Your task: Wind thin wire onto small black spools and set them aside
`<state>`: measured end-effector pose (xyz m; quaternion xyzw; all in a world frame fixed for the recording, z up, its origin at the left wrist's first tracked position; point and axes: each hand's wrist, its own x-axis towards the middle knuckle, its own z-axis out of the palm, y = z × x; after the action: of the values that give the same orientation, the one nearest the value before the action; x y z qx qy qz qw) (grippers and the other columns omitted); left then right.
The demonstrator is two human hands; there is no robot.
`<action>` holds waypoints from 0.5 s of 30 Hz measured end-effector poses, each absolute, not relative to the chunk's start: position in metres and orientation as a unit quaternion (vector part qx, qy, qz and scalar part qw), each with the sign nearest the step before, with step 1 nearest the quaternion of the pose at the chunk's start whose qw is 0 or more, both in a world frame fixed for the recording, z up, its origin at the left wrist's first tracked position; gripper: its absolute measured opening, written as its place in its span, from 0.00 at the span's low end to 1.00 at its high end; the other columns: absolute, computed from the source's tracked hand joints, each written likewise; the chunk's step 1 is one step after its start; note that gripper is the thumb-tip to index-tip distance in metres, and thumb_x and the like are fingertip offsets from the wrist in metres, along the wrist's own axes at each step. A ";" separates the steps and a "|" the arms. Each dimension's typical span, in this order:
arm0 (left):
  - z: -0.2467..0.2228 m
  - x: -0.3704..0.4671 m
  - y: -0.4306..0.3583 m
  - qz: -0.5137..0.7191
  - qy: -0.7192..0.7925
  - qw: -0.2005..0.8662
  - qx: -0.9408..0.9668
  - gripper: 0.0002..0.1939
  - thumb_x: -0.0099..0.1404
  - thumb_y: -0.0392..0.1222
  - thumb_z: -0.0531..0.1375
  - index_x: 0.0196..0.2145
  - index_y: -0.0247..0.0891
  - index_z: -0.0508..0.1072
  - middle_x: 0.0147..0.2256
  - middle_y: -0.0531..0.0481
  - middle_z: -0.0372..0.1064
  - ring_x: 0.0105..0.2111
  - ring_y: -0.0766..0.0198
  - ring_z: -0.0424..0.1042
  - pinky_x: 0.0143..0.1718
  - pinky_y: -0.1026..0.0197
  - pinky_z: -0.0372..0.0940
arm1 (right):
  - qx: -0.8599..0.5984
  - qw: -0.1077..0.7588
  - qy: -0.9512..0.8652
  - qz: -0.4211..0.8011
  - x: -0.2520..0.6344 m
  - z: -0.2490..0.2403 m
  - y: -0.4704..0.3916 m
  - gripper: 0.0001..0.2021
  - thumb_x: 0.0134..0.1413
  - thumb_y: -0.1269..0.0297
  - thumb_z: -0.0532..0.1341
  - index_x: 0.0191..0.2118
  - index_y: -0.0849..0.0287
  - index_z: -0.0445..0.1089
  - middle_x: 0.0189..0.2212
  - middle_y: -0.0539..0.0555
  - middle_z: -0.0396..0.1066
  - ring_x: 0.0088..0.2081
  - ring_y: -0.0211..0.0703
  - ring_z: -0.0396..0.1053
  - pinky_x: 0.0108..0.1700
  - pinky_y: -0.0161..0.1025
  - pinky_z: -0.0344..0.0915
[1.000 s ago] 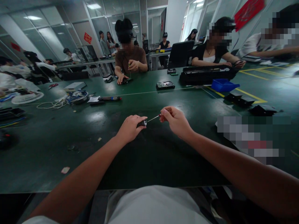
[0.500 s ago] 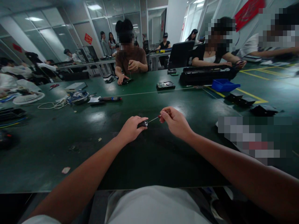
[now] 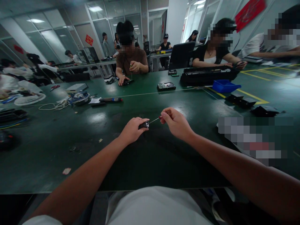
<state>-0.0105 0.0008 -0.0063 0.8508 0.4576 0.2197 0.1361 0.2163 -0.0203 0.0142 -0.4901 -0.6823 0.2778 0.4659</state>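
My left hand (image 3: 132, 130) is closed round a small dark cylindrical part (image 3: 143, 125), whose pale, round open end faces right. Most of that part is hidden by my fingers. In my right hand (image 3: 174, 121) a screwdriver with a reddish handle (image 3: 161, 117) is gripped between thumb and fingers. Its thin metal shaft (image 3: 154, 120) slants down left, and the tip reaches the cylinder's open end. Whether the tip touches anything inside cannot be made out. Both hands are just above the green tabletop (image 3: 164, 165).
Ahead lies a hard drive (image 3: 166, 86). To the left are a pen-like tool (image 3: 110, 100), tangled cables (image 3: 78, 97) and a white fan grille (image 3: 30, 99). A blue bin (image 3: 226, 86) and black pieces (image 3: 240, 100) sit at right. A co-worker (image 3: 132, 59) works across the table.
My left hand and the dark cylinder have shifted very slightly right. The screwdriver stays pointed at the cylinder's open end, and my right hand is nearly still.
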 end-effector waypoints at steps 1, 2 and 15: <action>-0.006 -0.010 0.001 0.222 0.458 0.137 0.850 0.23 0.64 0.40 0.64 0.57 0.43 0.71 0.48 0.47 0.72 0.48 0.55 0.68 0.52 0.52 0.61 | -0.485 0.467 -0.684 0.282 0.217 0.014 -0.020 0.09 0.65 0.57 0.55 0.38 0.56 0.67 0.28 0.51 0.74 0.32 0.43 0.74 0.37 0.41 0.66; -0.006 -0.010 0.001 0.224 0.459 0.138 0.849 0.23 0.64 0.40 0.64 0.57 0.43 0.71 0.48 0.47 0.72 0.48 0.55 0.68 0.52 0.52 0.61 | -0.481 0.467 -0.685 0.286 0.217 0.014 -0.019 0.09 0.65 0.57 0.55 0.38 0.56 0.67 0.28 0.51 0.74 0.32 0.43 0.74 0.38 0.41 0.67; -0.008 -0.010 0.002 0.218 0.454 0.139 0.853 0.22 0.64 0.41 0.64 0.56 0.43 0.72 0.48 0.47 0.72 0.49 0.55 0.68 0.53 0.52 0.62 | -0.509 0.421 -0.734 0.156 0.215 0.022 -0.028 0.06 0.64 0.62 0.55 0.38 0.57 0.67 0.28 0.52 0.73 0.30 0.43 0.70 0.35 0.40 0.61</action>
<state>-0.0100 0.0019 -0.0083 0.8528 0.4537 0.2184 0.1388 0.2148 -0.0278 0.0221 -0.5095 -0.7341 0.1559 0.4210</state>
